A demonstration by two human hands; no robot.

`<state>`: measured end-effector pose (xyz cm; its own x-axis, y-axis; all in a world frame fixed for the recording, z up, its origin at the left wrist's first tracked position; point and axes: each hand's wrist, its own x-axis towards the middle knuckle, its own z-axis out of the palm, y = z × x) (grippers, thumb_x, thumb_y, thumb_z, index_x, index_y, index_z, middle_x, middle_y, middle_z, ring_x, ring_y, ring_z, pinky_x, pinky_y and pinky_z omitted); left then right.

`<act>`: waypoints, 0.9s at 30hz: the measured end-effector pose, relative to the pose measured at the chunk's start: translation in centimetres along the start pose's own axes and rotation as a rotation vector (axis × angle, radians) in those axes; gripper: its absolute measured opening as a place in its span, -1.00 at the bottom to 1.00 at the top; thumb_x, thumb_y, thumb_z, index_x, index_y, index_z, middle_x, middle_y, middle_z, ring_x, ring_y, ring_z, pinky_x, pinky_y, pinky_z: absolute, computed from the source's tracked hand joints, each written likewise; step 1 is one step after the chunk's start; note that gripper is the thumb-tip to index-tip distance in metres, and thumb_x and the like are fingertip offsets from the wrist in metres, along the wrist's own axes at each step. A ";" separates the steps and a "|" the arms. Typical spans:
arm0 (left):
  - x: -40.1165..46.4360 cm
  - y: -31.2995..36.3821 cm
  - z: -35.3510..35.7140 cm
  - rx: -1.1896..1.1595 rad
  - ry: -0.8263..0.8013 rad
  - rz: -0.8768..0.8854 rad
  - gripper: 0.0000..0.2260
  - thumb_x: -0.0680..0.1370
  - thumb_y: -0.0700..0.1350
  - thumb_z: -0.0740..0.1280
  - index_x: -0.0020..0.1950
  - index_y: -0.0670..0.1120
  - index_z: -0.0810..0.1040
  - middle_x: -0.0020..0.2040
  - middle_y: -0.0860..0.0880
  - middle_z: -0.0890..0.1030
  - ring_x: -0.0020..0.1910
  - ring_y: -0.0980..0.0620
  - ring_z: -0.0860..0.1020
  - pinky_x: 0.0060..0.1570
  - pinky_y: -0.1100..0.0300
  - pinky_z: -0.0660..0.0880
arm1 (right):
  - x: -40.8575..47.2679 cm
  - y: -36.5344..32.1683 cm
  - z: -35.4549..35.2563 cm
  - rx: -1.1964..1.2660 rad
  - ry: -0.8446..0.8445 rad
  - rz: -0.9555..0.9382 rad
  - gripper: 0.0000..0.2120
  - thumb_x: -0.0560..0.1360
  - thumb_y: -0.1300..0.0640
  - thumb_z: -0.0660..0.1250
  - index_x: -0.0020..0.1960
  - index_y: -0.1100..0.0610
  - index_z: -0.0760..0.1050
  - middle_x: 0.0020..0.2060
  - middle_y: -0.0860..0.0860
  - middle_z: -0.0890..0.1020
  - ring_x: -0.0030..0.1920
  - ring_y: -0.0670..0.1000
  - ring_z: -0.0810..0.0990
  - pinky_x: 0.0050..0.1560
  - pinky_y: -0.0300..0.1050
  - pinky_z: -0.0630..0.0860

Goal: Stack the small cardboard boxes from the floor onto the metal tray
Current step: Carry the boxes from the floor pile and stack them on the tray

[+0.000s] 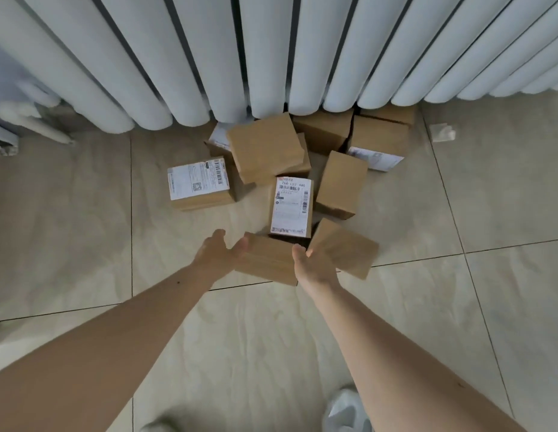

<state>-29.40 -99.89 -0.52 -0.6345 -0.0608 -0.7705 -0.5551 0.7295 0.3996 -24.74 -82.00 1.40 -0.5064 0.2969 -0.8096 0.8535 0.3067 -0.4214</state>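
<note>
the left hand (216, 254) reaches down to the near box (265, 260), its thumb lying along the box's top left corner and its palm against the left side, fingers fairly straight rather than wrapped round it; the right hand (315, 265) presses against the right side of that same box, thumb at its top right corner, the fingers hidden behind the hand so how far they bend cannot be told, and it looks flat against the cardboard, so the box sits squeezed between the two palms, low over the tiled floor (84, 244), whether touching it or just off it cannot be told; just to the right of the right hand a plain tilted box (344, 249) lies close against it, blurred; behind the held box stands a box with a white shipping label (291, 207) facing up, and to its right a plain upright box (341, 183); further left, set apart a little, lies another labelled box (199, 182); a large plain box (266, 148) rests on top of others in the middle of the heap, with more boxes at the back right (377, 141) tucked under the white radiator (271, 51); a white shoe (344, 411) shows at the bottom edge
</note>
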 end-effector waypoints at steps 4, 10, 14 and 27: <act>3.1 -1.3 2.6 -0.079 -0.035 -0.010 -0.27 0.61 0.28 0.20 0.64 -0.01 0.02 0.57 -0.12 0.25 0.47 -0.16 0.33 0.39 -0.04 0.35 | 3.3 1.4 2.6 -0.004 -0.047 0.094 -0.44 0.68 -0.13 0.04 0.46 0.28 0.35 0.39 0.18 0.45 0.35 0.19 0.45 0.24 -0.03 0.37; 3.6 -1.9 5.8 -0.141 -0.085 -0.012 -0.38 0.63 0.28 0.15 0.63 0.21 -0.02 0.58 0.04 0.22 0.43 -0.15 0.36 0.19 -0.13 0.53 | 5.0 3.3 4.3 0.126 -0.072 0.169 -0.34 0.65 -0.20 0.12 0.58 0.19 0.17 0.49 0.12 0.35 0.42 0.16 0.38 0.42 0.15 0.37; 3.2 -1.8 6.4 -0.189 -0.077 -0.056 -0.43 0.61 0.32 0.15 0.57 0.16 0.16 0.43 0.02 0.36 0.27 -0.12 0.42 0.19 -0.16 0.55 | 4.9 3.4 4.8 0.213 -0.084 0.185 -0.37 0.67 -0.20 0.05 0.60 0.15 0.14 0.54 0.15 0.27 0.50 0.19 0.30 0.48 0.14 0.29; -1.6 -0.1 2.9 -0.466 -0.020 -0.245 -0.42 0.51 0.43 0.23 0.35 0.09 0.29 0.22 0.00 0.48 0.15 -0.07 0.52 0.14 -0.22 0.35 | 0.9 2.2 3.5 0.626 0.096 0.282 -0.09 0.37 -0.38 0.45 0.46 0.12 0.18 0.21 0.06 0.47 0.20 0.15 0.47 0.33 0.17 0.44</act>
<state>-26.80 -97.90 -0.73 -0.4487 -0.1753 -0.8763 -0.8689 0.3151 0.3818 -22.84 -84.25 -1.69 -0.2390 0.3765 -0.8950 0.8499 -0.3646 -0.3804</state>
